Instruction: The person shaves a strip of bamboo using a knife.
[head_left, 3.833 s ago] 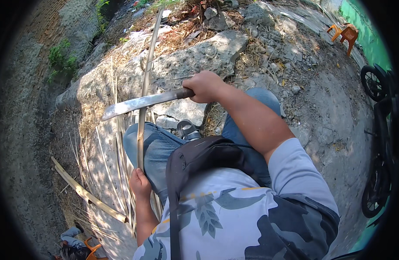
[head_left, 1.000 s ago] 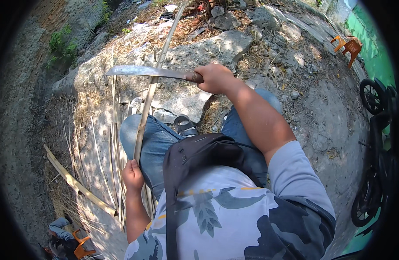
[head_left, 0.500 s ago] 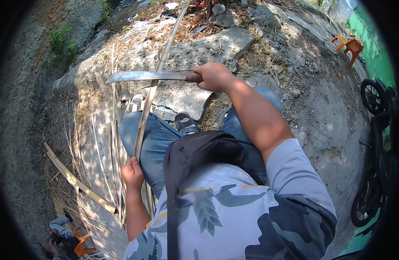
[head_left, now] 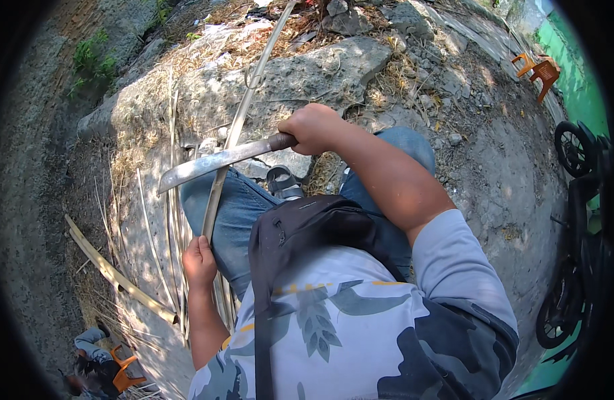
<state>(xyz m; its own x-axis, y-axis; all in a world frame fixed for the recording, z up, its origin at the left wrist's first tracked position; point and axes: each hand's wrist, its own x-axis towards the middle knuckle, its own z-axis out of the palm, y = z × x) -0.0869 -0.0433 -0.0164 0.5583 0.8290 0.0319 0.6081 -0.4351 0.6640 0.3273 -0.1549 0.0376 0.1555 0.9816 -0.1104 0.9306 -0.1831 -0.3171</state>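
My right hand [head_left: 312,128] is closed round the brown handle of a machete [head_left: 217,162]. Its long blade points left and lies across a bamboo strip [head_left: 245,100], just beyond my left knee. Down by that knee, my left hand [head_left: 199,261] grips the near end of the strip. From there the strip slants up and away, over a large stone slab. Whether the edge bites into the bamboo I cannot tell. Several thin bamboo strips [head_left: 174,220] lie on the ground beside my left leg.
A split bamboo piece [head_left: 117,277] lies farther left. Ahead is a rough stone slab [head_left: 300,77] with rubble behind. Orange chairs [head_left: 542,75] stand far right, near a parked motorbike [head_left: 577,220]. A person [head_left: 97,363] is at the lower left. A black bag [head_left: 313,230] hangs at my front.
The machete has come down along the strip toward me, and its blade now tilts with the tip lower. My left hand has shifted only slightly, still gripping the bamboo.
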